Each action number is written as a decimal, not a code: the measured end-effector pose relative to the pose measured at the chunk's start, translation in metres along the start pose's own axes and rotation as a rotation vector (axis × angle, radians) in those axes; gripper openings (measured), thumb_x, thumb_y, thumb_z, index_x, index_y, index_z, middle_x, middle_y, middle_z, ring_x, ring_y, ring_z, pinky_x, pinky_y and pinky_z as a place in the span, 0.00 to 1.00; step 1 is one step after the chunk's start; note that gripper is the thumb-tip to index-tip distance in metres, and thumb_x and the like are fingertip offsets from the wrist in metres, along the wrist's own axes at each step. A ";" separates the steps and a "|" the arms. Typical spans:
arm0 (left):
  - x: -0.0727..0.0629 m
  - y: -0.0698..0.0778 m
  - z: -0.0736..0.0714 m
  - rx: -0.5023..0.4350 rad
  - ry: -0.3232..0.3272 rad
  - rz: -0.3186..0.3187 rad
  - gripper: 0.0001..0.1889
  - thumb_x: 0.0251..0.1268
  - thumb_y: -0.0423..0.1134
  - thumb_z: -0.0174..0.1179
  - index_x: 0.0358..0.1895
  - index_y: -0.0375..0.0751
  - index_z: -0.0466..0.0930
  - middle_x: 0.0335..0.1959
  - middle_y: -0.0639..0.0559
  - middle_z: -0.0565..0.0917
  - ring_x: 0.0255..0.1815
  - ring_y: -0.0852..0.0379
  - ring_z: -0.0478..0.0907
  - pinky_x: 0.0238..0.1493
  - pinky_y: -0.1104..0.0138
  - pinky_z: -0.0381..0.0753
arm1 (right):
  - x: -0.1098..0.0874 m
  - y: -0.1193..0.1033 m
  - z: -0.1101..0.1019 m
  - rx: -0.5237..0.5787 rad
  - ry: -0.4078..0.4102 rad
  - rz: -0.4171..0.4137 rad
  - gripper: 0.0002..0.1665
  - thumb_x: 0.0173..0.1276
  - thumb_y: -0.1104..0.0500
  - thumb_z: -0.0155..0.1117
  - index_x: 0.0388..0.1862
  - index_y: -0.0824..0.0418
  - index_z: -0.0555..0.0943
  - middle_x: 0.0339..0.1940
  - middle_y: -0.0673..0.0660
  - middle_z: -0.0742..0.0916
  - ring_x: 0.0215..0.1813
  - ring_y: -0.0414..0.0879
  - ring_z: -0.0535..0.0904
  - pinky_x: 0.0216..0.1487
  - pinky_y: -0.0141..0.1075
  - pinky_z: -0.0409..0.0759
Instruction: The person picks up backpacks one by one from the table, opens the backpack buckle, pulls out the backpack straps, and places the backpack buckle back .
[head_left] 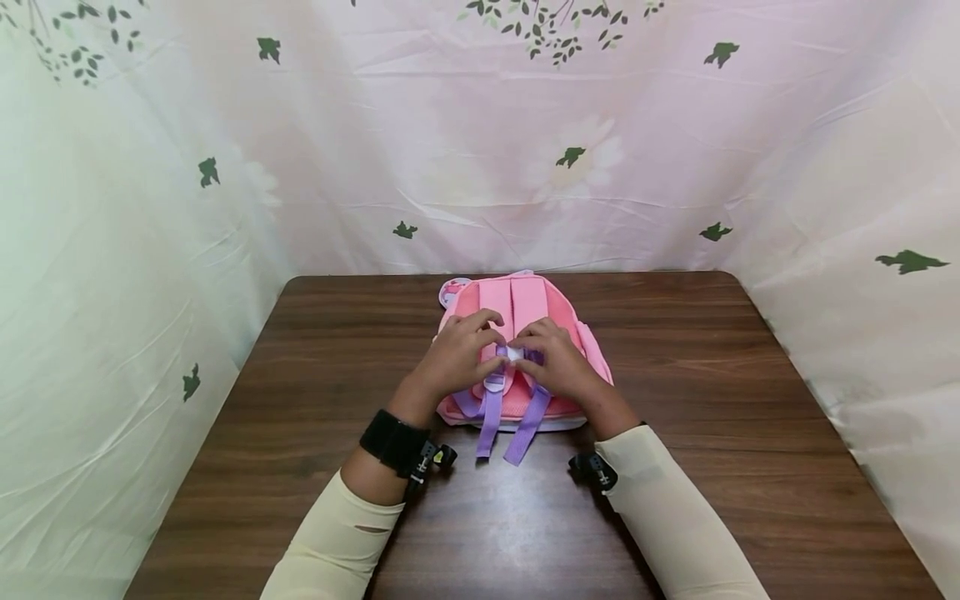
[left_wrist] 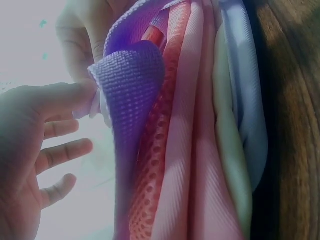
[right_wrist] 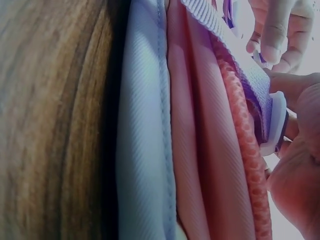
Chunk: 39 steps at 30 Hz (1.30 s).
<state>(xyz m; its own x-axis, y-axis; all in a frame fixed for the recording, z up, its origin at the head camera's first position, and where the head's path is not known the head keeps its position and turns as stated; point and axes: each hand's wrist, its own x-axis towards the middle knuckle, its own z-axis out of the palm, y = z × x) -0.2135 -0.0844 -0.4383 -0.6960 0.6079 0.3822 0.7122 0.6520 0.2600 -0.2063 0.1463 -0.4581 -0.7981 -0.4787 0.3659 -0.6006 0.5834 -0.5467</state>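
A pink backpack (head_left: 528, 292) lies with its strap side up, its two padded shoulder straps running down the middle. My left hand (head_left: 461, 354) and right hand (head_left: 558, 360) meet over it, thumbs and fingers pinching a small white buckle (head_left: 514, 353) from either side. Purple webbing (head_left: 537, 417) hangs below in two loose tails toward me. In the left wrist view, a purple strap (left_wrist: 127, 80) loops beside the left thumb, and the other left fingers spread apart. The right wrist view has a white plastic strap slider (right_wrist: 275, 122) beside the right hand (right_wrist: 307, 145). Fingers partly hide the buckle.
The backpack sits toward the back of a dark wooden table (head_left: 360, 358). A round tag (head_left: 452, 290) pokes out at its upper left. A patterned fabric curtain (head_left: 480, 167) rises behind the table and along both sides.
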 end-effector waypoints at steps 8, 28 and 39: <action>-0.010 -0.005 0.006 -0.067 0.092 -0.052 0.09 0.71 0.45 0.74 0.43 0.44 0.91 0.61 0.45 0.84 0.58 0.48 0.86 0.64 0.43 0.80 | -0.001 -0.001 -0.002 0.018 0.001 0.008 0.13 0.66 0.67 0.80 0.50 0.62 0.93 0.48 0.58 0.90 0.59 0.57 0.81 0.61 0.57 0.72; -0.011 -0.003 0.005 -0.103 0.085 -0.017 0.24 0.71 0.51 0.75 0.60 0.39 0.89 0.66 0.44 0.81 0.61 0.47 0.84 0.65 0.45 0.78 | -0.003 -0.002 -0.002 0.016 -0.009 0.013 0.15 0.67 0.67 0.78 0.53 0.64 0.92 0.50 0.59 0.90 0.60 0.57 0.81 0.59 0.57 0.72; -0.008 -0.002 0.007 -0.060 0.086 -0.046 0.11 0.74 0.45 0.73 0.49 0.42 0.92 0.65 0.46 0.82 0.59 0.49 0.85 0.66 0.44 0.79 | -0.002 -0.001 -0.003 0.007 0.001 -0.005 0.13 0.67 0.65 0.80 0.49 0.63 0.93 0.48 0.58 0.90 0.58 0.57 0.81 0.58 0.56 0.73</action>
<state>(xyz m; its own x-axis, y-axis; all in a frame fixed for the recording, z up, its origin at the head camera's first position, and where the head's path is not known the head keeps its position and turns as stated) -0.2100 -0.0869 -0.4480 -0.7195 0.5355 0.4423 0.6859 0.6481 0.3310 -0.2038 0.1485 -0.4564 -0.7952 -0.4808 0.3696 -0.6042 0.5765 -0.5501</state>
